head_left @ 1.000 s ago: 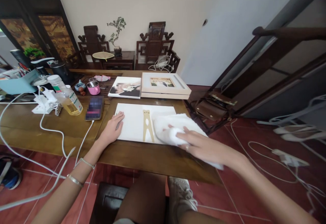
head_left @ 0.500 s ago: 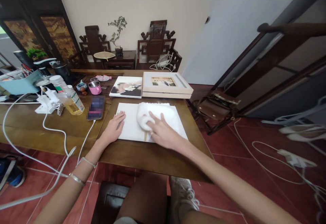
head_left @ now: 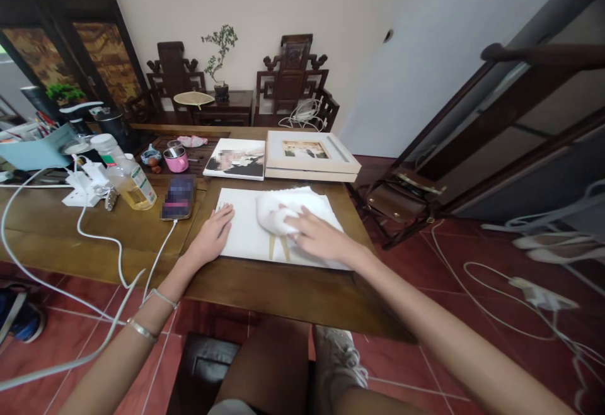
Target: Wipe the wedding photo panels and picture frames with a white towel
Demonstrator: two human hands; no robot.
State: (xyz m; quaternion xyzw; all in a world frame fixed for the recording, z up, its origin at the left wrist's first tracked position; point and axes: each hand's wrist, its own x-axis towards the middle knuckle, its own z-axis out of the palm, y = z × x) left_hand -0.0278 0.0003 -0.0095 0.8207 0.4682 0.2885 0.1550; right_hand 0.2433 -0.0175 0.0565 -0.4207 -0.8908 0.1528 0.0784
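A white rectangular panel [head_left: 243, 235] with a pale tan printed shape near its lower edge lies flat on the wooden table. My left hand [head_left: 213, 233] rests flat on the panel's left edge, fingers stretched out and holding nothing. Bunched under the fingers of my right hand [head_left: 317, 236] is a white cloth [head_left: 273, 215], pressed on the panel. Part of this cloth spreads over the panel's upper right, and the panel beneath it is hidden. The right fingertips are partly sunk in the folds.
Behind the panel are a photo print [head_left: 236, 160] and stacked picture frames [head_left: 309, 157]. To the left lie a charging phone [head_left: 178, 198], a pink cup [head_left: 176, 160], a bottle of yellow liquid [head_left: 137, 188] and a power strip [head_left: 85, 191]. White cables [head_left: 118, 248] trail off the table.
My right hand has slid right with the bunched cloth, uncovering more of the tan shape. My left hand stays on the panel's left edge.
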